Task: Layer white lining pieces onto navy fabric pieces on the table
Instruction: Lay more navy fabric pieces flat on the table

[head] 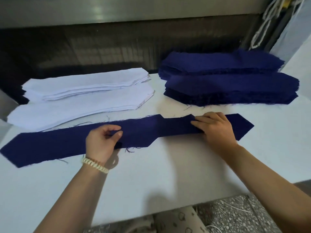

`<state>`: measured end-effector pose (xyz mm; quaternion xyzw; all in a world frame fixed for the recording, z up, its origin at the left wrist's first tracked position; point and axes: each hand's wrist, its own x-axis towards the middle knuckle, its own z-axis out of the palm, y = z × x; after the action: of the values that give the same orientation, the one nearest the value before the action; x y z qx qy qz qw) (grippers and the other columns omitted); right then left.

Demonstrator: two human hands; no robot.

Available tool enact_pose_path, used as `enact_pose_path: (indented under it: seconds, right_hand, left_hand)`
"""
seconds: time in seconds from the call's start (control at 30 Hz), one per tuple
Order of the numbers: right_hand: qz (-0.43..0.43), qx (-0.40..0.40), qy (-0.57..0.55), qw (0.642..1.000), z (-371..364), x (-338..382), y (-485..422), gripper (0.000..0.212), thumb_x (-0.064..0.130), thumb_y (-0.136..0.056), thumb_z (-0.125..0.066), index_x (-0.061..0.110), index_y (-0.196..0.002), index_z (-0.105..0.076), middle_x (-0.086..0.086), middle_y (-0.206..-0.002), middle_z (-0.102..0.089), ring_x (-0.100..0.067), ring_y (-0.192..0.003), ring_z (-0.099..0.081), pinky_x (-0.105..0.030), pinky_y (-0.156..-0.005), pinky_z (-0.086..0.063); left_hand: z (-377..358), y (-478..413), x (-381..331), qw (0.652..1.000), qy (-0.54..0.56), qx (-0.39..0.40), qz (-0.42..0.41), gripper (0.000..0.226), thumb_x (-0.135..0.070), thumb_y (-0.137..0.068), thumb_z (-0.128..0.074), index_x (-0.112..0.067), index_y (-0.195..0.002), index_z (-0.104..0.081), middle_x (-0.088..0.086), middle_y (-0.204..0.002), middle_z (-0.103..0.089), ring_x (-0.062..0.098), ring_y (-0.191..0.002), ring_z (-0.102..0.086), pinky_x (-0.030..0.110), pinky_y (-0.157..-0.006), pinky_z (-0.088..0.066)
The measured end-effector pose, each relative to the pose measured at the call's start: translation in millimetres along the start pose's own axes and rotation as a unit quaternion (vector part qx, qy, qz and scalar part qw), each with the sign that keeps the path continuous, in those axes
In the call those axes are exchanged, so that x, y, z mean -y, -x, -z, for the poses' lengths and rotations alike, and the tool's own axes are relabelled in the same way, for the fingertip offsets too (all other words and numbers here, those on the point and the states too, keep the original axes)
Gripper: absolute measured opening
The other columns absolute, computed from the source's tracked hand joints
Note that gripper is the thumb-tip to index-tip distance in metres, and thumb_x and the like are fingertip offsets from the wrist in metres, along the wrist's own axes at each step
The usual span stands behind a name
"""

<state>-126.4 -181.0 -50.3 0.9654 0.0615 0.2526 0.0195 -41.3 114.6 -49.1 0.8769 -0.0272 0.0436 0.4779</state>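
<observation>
Two navy pieces lie near the desk (151,174) front, meeting mid-way. The left grip (101,142) pinches the left piece (50,145); the right grip (217,130), fingers flat, presses the right piece (240,126). A tug could skew them, leaving lining (75,101) misaligned.

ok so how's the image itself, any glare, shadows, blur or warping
Head view: wide-angle lens bends lines near the edges; glare patch on the metal panel up top; soft shadow on the table by the left hand; navy stacks lose detail in their dark sides; mildly soft overall.
</observation>
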Motion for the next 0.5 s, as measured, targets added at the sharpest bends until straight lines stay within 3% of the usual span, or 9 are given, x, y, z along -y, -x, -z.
enact_pose_path:
  seconds: [0.07,0.13,0.27,0.37,0.5]
  right_hand:
    - [-0.023,0.068,-0.019,0.997,-0.9,9.2,5.4,0.039,-0.009,-0.067,-0.066,0.009,-0.101,-0.074,-0.010,-0.103,-0.071,-0.030,-0.093,-0.066,-0.040,-0.084,-0.049]
    - [-0.052,0.143,-0.033,0.988,-1.0,16.6,11.9,0.044,0.000,-0.080,-0.063,0.016,-0.121,-0.064,-0.006,-0.127,-0.061,-0.029,-0.117,-0.054,-0.039,-0.099,-0.035]
    - [-0.053,0.183,-0.029,0.981,1.7,22.6,19.5,0.047,0.013,-0.090,-0.054,0.028,-0.135,-0.051,0.004,-0.143,-0.045,-0.020,-0.131,-0.038,-0.030,-0.105,-0.021]
    - [-0.072,0.216,-0.026,0.973,4.6,24.1,21.9,0.052,0.016,-0.091,-0.047,0.034,-0.140,-0.041,0.009,-0.149,-0.036,-0.015,-0.136,-0.028,-0.026,-0.106,-0.015]
    - [-0.090,0.244,-0.045,0.965,3.6,25.3,21.9,0.055,0.016,-0.092,-0.042,0.037,-0.142,-0.035,0.009,-0.151,-0.029,-0.013,-0.138,-0.022,-0.029,-0.108,-0.016]
  left_hand:
    - [10.7,8.4,6.0,1.000,-0.013,-0.014,-0.013,0.020,-0.008,-0.079,-0.072,-0.027,-0.082,-0.067,-0.005,-0.077,-0.065,0.017,-0.070,-0.059,0.034,-0.078,-0.050]
    - [19.8,16.9,10.6,0.999,-0.023,-0.023,-0.024,0.021,-0.008,-0.081,-0.070,-0.029,-0.083,-0.066,-0.010,-0.077,-0.064,0.008,-0.070,-0.056,0.025,-0.075,-0.042]
    - [33.2,29.8,18.5,0.997,-0.069,-0.007,-0.029,0.015,-0.009,-0.085,-0.065,-0.024,-0.088,-0.069,-0.014,-0.079,-0.062,0.005,-0.074,-0.055,0.023,-0.074,-0.038]
    - [38.8,31.6,23.7,0.991,-0.118,-0.002,-0.055,0.015,-0.009,-0.085,-0.064,-0.016,-0.095,-0.072,-0.004,-0.091,-0.066,0.020,-0.096,-0.059,0.034,-0.091,-0.043]
    - [39.3,31.0,28.0,0.987,-0.149,0.021,-0.052,0.019,-0.014,-0.083,-0.068,-0.016,-0.101,-0.070,-0.005,-0.092,-0.059,0.026,-0.118,-0.050,0.050,-0.108,-0.026]
